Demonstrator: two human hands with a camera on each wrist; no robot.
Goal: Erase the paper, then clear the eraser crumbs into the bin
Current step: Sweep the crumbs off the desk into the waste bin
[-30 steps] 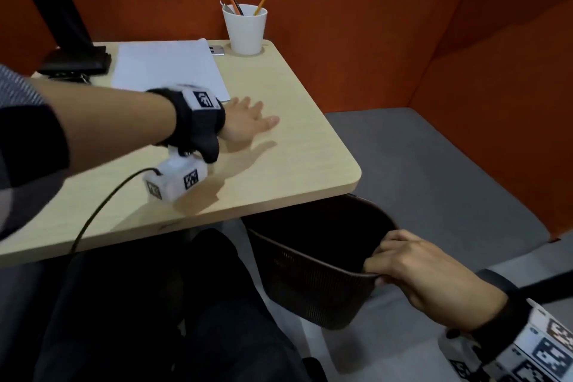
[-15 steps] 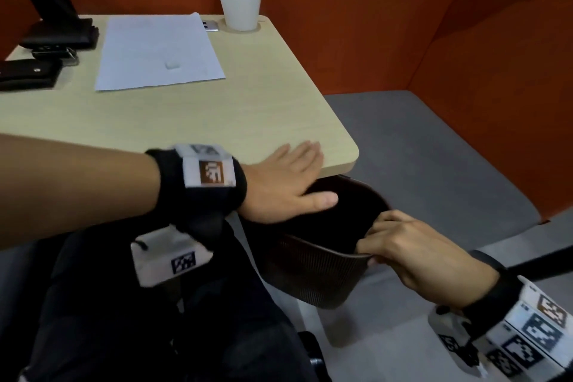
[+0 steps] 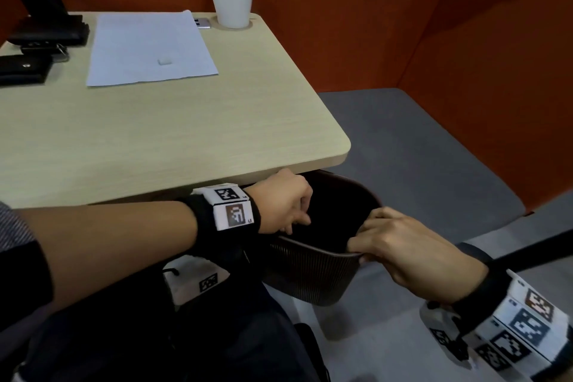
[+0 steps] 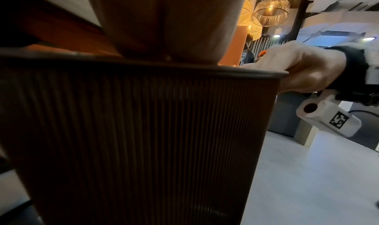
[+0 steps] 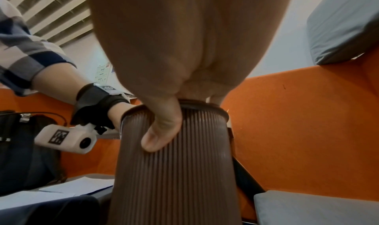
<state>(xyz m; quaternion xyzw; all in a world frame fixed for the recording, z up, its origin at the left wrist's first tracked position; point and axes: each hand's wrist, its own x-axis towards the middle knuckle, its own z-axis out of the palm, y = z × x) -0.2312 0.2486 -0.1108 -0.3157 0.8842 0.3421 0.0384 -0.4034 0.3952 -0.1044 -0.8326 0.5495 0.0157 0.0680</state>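
A dark ribbed bin (image 3: 310, 273) hangs below the table's front right corner. My right hand (image 3: 372, 236) grips its right rim, thumb (image 5: 162, 131) on the outside wall and fingers inside. My left hand (image 3: 293, 217) is at the bin's left rim just under the table edge, fingers curled over the rim into the bin; the left wrist view shows its palm (image 4: 164, 26) above the rim and the fingertips hidden. The white paper (image 3: 148, 46) lies at the back of the table with a small white eraser (image 3: 164, 61) on it. No crumbs can be made out.
The light wooden table (image 3: 186, 133) has a white cup of pencils (image 3: 231, 0) at its back right, a black case (image 3: 23, 68) and a black stand base (image 3: 49, 28) at back left. Orange partition walls and a grey seat (image 3: 403, 149) close in the right side.
My left hand swept flat across the tabletop to its front edge, then dropped off it and curled onto the bin's left rim. The right hand kept its hold on the bin.
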